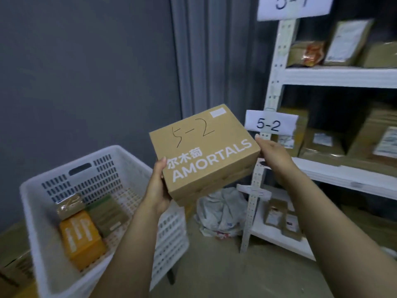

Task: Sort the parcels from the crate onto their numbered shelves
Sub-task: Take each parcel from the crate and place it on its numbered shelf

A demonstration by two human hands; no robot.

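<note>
Box [204,153]: held between left hand [158,188] and right hand [274,157], above and right of the crate [32,211]. Crate: lower left of the box; three parcels [81,237] inside. Shelf rack [335,77]: right of the box. Label 5-2 [271,124]: on the rack post, just right of the box. Label 5-1 [294,6]: above it. Bag [223,214]: on the floor below the box, beside the post.

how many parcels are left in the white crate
3: a tape-wrapped brown packet toward the crate's back, a green-brown packet right of it, an orange box in front. The crate's near wall may hide more.
</note>
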